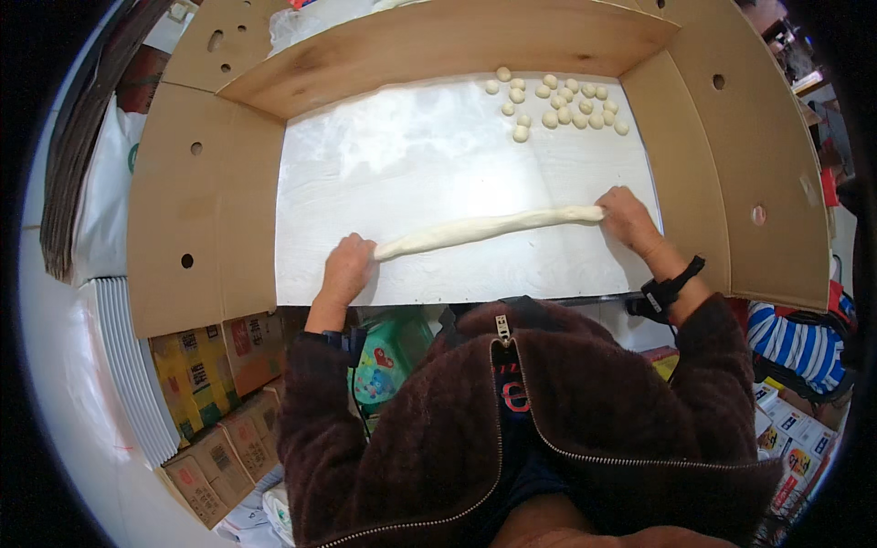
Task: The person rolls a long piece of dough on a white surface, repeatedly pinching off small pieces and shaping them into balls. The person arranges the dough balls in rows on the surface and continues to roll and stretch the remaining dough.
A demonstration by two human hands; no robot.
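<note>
A long rope of pale dough (473, 229) stretches between my two hands, low over or on a white floured work surface (411, 178). My left hand (348, 266) grips its left end, fingers closed. At the right end, slightly farther from my body, my right hand (625, 214) grips the dough with curled fingers. The rope is thicker left of its middle. Whether it touches the surface along its whole length I cannot tell. Toward the back right lie several small round dough balls (562, 115), some touching each other.
A wooden board (438, 48) walls the back of the surface. Cardboard panels stand at the left (205, 205) and right (747, 157). Printed cartons (219, 452) are stacked below on the left. A green plastic container (394, 349) sits below the front edge.
</note>
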